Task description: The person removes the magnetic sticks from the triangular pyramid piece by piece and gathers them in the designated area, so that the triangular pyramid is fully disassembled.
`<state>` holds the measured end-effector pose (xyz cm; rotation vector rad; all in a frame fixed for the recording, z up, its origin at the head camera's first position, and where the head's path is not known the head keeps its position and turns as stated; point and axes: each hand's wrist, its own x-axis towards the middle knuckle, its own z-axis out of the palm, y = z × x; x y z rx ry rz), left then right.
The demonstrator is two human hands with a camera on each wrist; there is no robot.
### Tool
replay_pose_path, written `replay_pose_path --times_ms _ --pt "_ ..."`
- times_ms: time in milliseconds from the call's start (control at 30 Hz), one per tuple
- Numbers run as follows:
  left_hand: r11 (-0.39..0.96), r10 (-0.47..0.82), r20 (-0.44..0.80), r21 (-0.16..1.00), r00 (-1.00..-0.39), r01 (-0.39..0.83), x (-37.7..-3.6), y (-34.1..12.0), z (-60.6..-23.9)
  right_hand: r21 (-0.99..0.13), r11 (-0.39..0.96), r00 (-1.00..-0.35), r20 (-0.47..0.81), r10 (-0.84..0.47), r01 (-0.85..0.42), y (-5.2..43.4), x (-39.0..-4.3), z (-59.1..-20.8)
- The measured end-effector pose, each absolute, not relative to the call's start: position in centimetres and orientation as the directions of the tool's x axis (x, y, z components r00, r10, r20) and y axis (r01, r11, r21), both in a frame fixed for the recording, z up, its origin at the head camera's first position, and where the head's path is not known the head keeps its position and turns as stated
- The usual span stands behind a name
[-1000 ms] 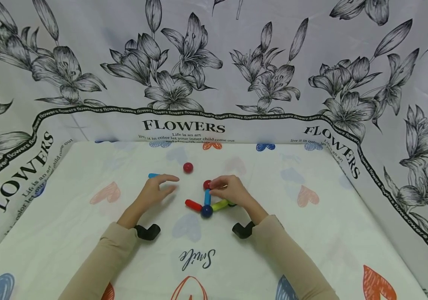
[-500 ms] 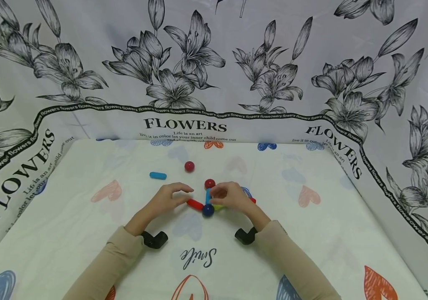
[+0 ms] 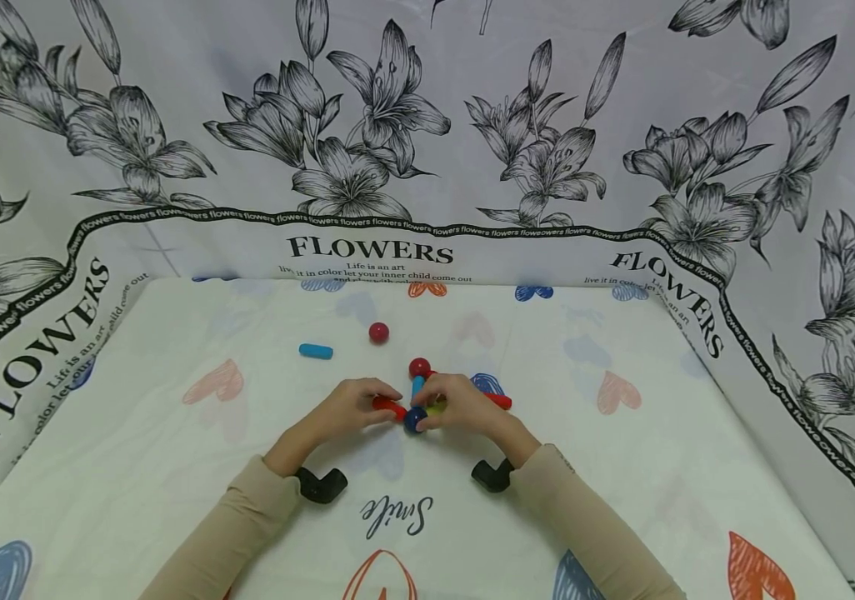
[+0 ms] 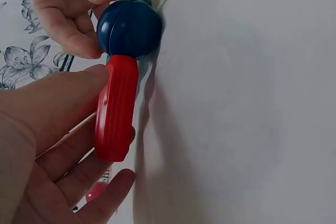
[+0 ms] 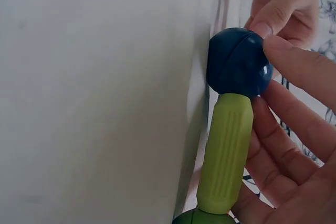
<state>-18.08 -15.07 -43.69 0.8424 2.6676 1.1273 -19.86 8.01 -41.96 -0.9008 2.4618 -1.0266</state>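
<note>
Pinching a red rod in the left grip and a blue ball in the right grip, midway between the counter's side edges, short of the far edge. Apparently securing the joint; likely needing a straight push next.

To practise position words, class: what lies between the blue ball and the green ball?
A yellow-green rod lies between the blue ball and green ball, shown in the right wrist view.

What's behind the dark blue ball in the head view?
Behind the dark blue ball, a blue rod runs toward the nearer red ball. The right hand's grip covers the rod's near end, so any join there is hidden.
</note>
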Motion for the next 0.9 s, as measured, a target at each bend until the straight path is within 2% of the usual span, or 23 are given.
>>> replay_pose_path --times_ms 900 --pt "0.561 0.564 0.077 0.695 -0.822 0.45 -18.36 -15.12 -44.18 -0.684 0.559 -0.735 -0.05 -0.676 -0.468 7.74 -19.89 -41.8"
